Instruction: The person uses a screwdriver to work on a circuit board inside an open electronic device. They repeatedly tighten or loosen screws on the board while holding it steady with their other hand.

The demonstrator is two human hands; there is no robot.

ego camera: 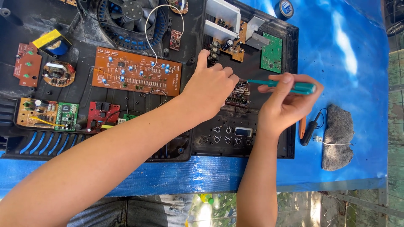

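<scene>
Small dark circuit board (239, 93) sits in the black panel housing (290, 138), on the blue-covered table (362, 59), just between the two hands. Teal-handled screwdriver (290, 85) points left, its tip at the board's upper edge.

Right hand (290, 105) is closed around the screwdriver handle in a fingertip grip. Left hand (212, 84) is curled, knuckles over the board's left side, thumb stretched up toward the row of jacks (214, 50); whether it pinches anything I cannot tell. It appears to be steadying the board.

Judgement: the step looks like working a screw or catch at the board's edge. Doing it well would mean keeping the driver square to the fastener, light pressure, the left hand holding the board flat so the tip does not skid across components.

Containers: the panel housing holds this board, a green board (271, 52), an orange board with white heat sinks (229, 35), and a small display window (243, 131). The larger black shell (84, 29) to the left holds a long orange board (136, 71), a fan (130, 17), and red (103, 115) and green (66, 115) boards.

On the table to the right: grey cloth (338, 134), dark-handled tool (311, 130), tape roll (286, 7).
</scene>
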